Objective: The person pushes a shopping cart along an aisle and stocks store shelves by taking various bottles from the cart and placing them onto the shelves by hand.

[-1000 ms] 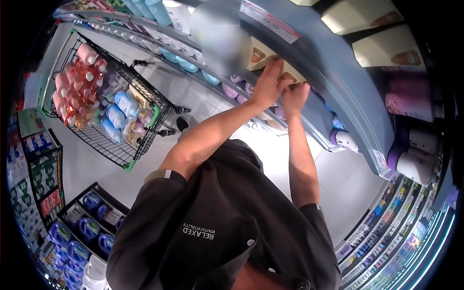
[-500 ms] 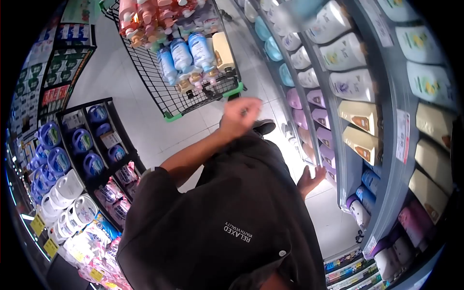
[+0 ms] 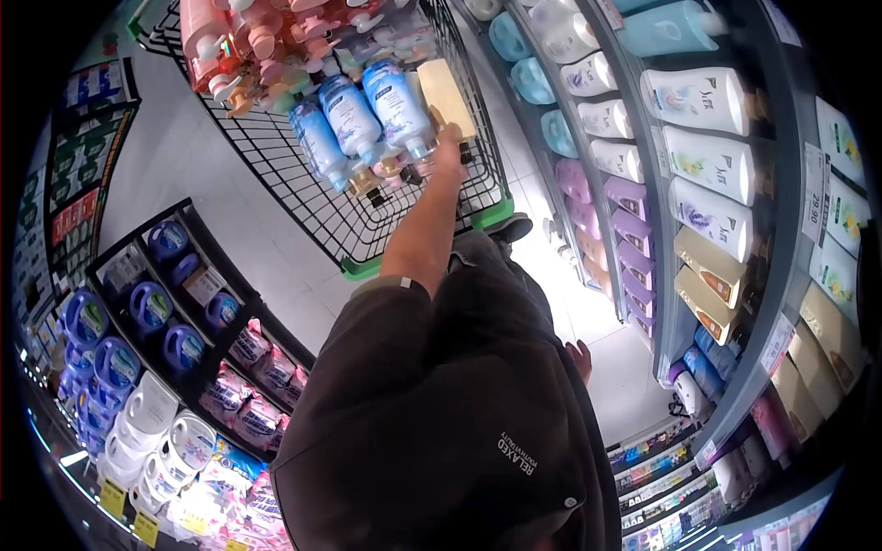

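Inside the near end of the shopping cart [image 3: 361,268], one left hand [image 3: 448,156] meets the lower end of one cream bottle [image 3: 445,96] with its fingers; the bottle lies in the cart along the right-hand mesh — whether the fingers pinch it or only rest against it, I cannot tell. Just beside that bottle are three blue bottles [image 3: 349,115] in a row; beyond them sit pink pump bottles [image 3: 207,32], too crowded to count; two green corners [image 3: 494,212] finish the cart's near edge, and one dark shoe [image 3: 513,227] shows next to the right one.

Near the person's right side, one right hand [image 3: 581,360] hangs low, largely hidden by the dark shirt [image 3: 450,404]; a few fingertips show, and I cannot tell how the rest is held.

Farther out, on the shelf [image 3: 657,317] at right, two cream bottles of a like kind [image 3: 706,303] lie side by side; above them in view come three white bottles [image 3: 707,163] — then one teal pump bottle [image 3: 666,32].
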